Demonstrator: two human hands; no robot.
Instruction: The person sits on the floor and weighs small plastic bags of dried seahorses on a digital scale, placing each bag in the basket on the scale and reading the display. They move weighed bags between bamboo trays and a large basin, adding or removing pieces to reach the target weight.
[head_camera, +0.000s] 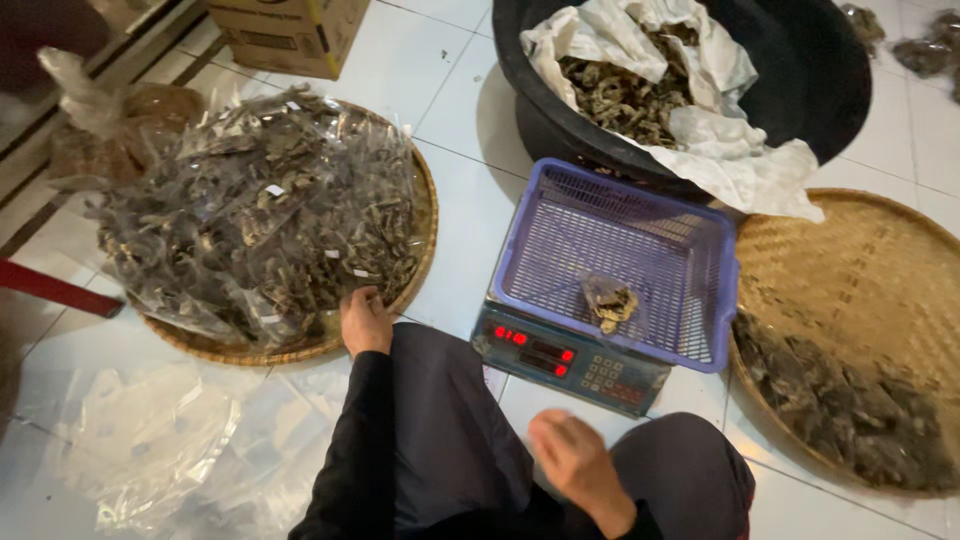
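My left hand (365, 320) reaches to the rim of a round woven tray (428, 215) heaped with clear bags of dark dried pieces (265, 215); its fingers rest against a bag at the pile's near edge. My right hand (572, 457) hovers blurred above my knee, in front of a digital scale (565, 360). It holds nothing that I can see. A purple plastic basket (690, 260) sits on the scale with one small filled bag (608, 300) inside.
A black tub (820, 70) lined with white plastic holds loose dried pieces. A second woven tray (860, 280) at right carries a loose dark pile. Empty clear bags (150, 440) lie on the white tiles at lower left. A cardboard box (290, 35) stands behind.
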